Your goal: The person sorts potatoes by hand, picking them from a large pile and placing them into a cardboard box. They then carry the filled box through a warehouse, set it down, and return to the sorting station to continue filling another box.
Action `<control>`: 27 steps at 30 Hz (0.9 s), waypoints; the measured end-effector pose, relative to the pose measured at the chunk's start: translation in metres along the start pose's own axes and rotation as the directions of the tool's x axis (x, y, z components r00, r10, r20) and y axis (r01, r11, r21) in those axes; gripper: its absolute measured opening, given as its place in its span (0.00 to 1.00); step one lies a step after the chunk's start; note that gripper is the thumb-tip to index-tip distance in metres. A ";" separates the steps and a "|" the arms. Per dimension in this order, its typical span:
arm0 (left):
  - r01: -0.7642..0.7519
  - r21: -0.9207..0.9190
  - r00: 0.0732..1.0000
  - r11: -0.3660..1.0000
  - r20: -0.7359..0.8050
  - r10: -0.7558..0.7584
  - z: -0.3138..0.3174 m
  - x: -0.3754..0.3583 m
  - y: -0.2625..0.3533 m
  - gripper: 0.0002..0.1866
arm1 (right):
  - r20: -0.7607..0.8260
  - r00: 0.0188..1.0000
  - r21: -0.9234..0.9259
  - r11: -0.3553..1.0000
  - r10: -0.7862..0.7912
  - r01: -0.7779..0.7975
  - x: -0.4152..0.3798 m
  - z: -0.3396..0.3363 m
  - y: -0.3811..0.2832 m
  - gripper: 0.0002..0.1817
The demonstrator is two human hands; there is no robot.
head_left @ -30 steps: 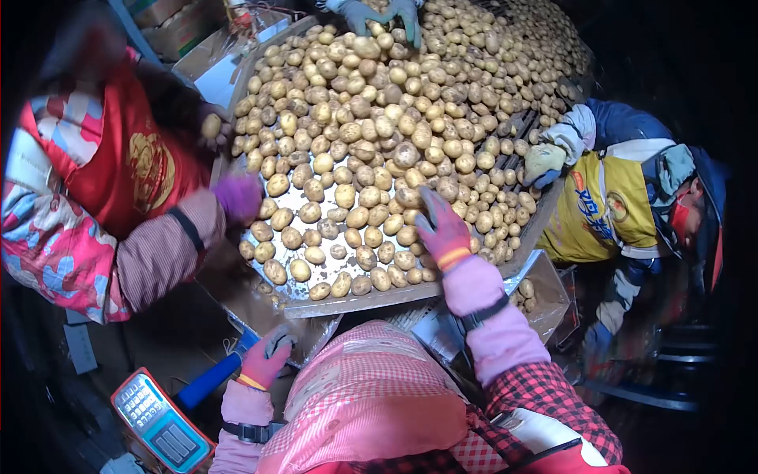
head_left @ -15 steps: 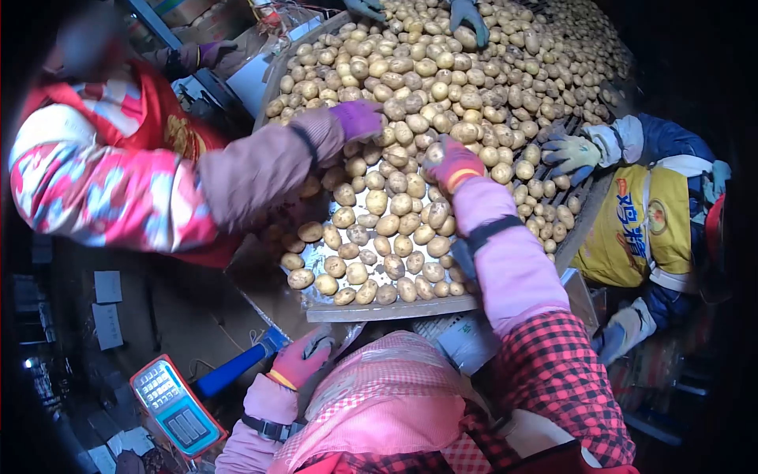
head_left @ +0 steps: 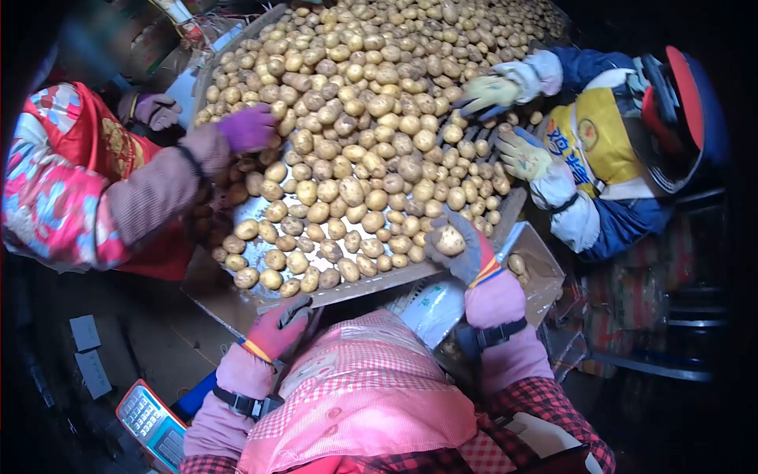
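Observation:
Under the right end of the sorting table's front lip, my right hand, in a pink and grey glove, holds a potato over the corner. My left hand, gloved the same way, is at the left part of the lip with its fingers curled together; what they hold, if anything, is hidden. Many loose potatoes cover the table, thinning towards me, where the pale surface shows between them.
A co-worker's purple glove touches potatoes on the left. Another co-worker's pale gloves work at the right edge. Below right stands a box with potatoes inside; a white basket is before me. A scale display sits lower left.
My right hand has drawn back from the pile to the front right corner with a potato. My left hand has risen to the table lip. The view has shifted; the right co-worker's hands have moved.

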State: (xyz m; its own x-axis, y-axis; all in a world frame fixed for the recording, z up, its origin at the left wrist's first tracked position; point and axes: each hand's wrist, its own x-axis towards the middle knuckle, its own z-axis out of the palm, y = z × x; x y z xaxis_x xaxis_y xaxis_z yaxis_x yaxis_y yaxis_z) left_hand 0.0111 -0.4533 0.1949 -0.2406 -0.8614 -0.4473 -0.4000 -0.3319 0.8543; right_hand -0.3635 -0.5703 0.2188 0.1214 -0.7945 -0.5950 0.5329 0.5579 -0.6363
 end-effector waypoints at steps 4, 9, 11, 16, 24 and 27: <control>-0.096 -0.135 0.982 0.986 0.152 0.116 0.037 0.035 0.047 0.27 | 0.036 0.999 -0.353 0.936 -0.008 0.020 -0.042 0.038 0.034 0.28; -0.197 0.057 0.970 0.979 0.158 0.186 0.067 0.056 0.082 0.29 | 0.064 0.998 -0.184 0.983 0.005 0.007 -0.036 0.068 0.104 0.21; -0.166 0.106 0.981 0.980 0.122 0.153 0.074 0.050 0.094 0.25 | 0.017 1.000 -0.118 0.993 0.013 -0.011 -0.043 0.070 0.103 0.20; -0.398 0.179 0.916 0.900 0.029 0.400 0.094 0.063 0.051 0.16 | 0.064 0.997 0.047 0.998 0.050 -0.053 -0.051 0.054 0.114 0.19; -0.393 0.068 0.917 0.917 0.104 0.385 0.111 0.068 0.074 0.24 | 0.009 0.999 -0.463 0.885 -0.046 0.045 -0.069 -0.004 0.056 0.18; -0.270 0.053 0.910 0.961 0.339 0.237 0.103 0.067 0.061 0.43 | -0.212 0.968 -0.530 0.848 -0.131 -0.001 -0.082 -0.074 0.009 0.19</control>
State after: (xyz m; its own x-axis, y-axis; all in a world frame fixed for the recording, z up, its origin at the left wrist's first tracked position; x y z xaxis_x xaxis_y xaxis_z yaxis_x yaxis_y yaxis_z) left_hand -0.1204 -0.4923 0.1898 -0.6136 -0.7326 -0.2946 -0.3663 -0.0664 0.9281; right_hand -0.4304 -0.4821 0.2255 -0.1296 -0.7918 -0.5969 0.0077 0.6012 -0.7991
